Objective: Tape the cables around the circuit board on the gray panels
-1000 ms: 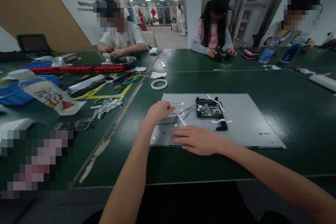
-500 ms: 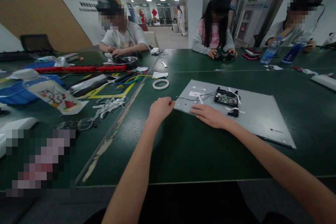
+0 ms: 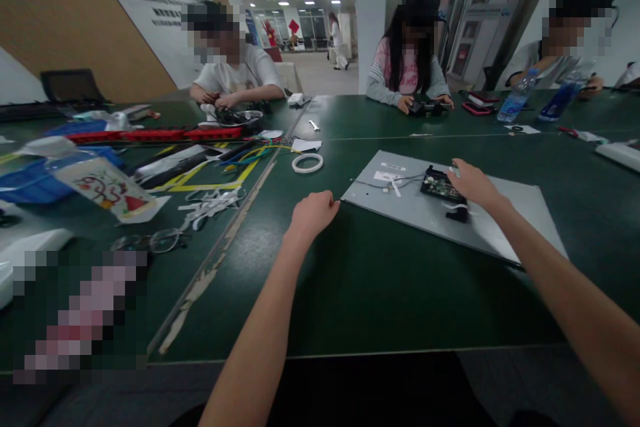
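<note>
A flat grey metal panel (image 3: 505, 207) lies on the dark green table, with labels and a thin cable on its left part. On it sits a small circuit board (image 3: 437, 184) in a black frame, with a black piece and white tape by its lower edge. My right hand (image 3: 475, 185) is over the board's right side, fingers stretched toward it and partly covering it; I cannot tell whether they press on it. Just off the panel's left corner, my left hand (image 3: 314, 211) is closed with fingers curled in. Whatever it may hold is hidden.
A white tape roll (image 3: 307, 163) and a small wrench (image 3: 314, 125) lie beyond my left hand. To the left are glasses (image 3: 165, 240), a tangled white cable (image 3: 213, 203), a printed pouch (image 3: 105, 183) and a blue tray (image 3: 30, 183). Several people sit across the table; bottles (image 3: 517, 97) stand at right.
My right hand has moved from the panel's near left edge to the right, over the circuit board. The panel appears slightly farther right. My left hand stays closed near its left corner.
</note>
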A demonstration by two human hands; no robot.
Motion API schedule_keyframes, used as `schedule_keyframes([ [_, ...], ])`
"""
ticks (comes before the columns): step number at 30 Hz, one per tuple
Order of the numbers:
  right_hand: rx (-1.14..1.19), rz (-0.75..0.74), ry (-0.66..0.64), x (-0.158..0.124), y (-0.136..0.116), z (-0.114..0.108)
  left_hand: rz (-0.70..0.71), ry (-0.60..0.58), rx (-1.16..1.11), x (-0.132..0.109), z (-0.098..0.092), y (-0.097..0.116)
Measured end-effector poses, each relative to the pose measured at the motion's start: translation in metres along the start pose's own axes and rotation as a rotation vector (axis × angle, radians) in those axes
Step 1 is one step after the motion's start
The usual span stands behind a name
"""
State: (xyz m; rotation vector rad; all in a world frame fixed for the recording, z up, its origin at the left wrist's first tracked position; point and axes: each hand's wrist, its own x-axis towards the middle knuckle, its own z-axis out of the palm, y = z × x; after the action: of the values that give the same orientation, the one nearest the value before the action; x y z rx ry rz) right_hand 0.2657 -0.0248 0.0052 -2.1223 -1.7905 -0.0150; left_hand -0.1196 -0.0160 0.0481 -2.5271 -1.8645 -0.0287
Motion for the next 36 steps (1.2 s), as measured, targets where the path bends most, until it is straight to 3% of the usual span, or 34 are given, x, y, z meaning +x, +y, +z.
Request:
schedule_keyframes([
  [5,-0.019,-0.005,-0.14,0.014,0.028,0.016,0.02,0.002,-0.006,-0.002,0.003,0.001],
  [12,-0.029,-0.088,-0.13,0.017,0.028,0.016,0.013,-0.049,-0.003,-0.004,0.001,0.004],
  [14,-0.019,-0.17,-0.04,0.006,0.015,0.01,0.025,-0.05,0.001,-0.005,0.001,0.005],
  [17,0.054,-0.431,0.039,-0.027,-0.015,-0.003,0.043,-0.04,0.007,-0.005,0.001,0.005],
  [19,0.082,-0.62,-0.075,-0.056,-0.036,-0.01,0.038,-0.043,0.005,-0.005,0.001,0.005],
  [22,0.108,-0.743,-0.225,-0.092,-0.053,-0.013,0.025,-0.054,-0.007,-0.006,0.002,0.006],
  [26,0.146,-0.718,-0.267,-0.109,-0.05,-0.005,0.02,-0.067,-0.005,-0.007,0.003,0.008],
  [36,0.106,-0.612,-0.218,-0.108,-0.04,-0.004,0.041,-0.064,0.01,-0.007,0.006,0.007],
])
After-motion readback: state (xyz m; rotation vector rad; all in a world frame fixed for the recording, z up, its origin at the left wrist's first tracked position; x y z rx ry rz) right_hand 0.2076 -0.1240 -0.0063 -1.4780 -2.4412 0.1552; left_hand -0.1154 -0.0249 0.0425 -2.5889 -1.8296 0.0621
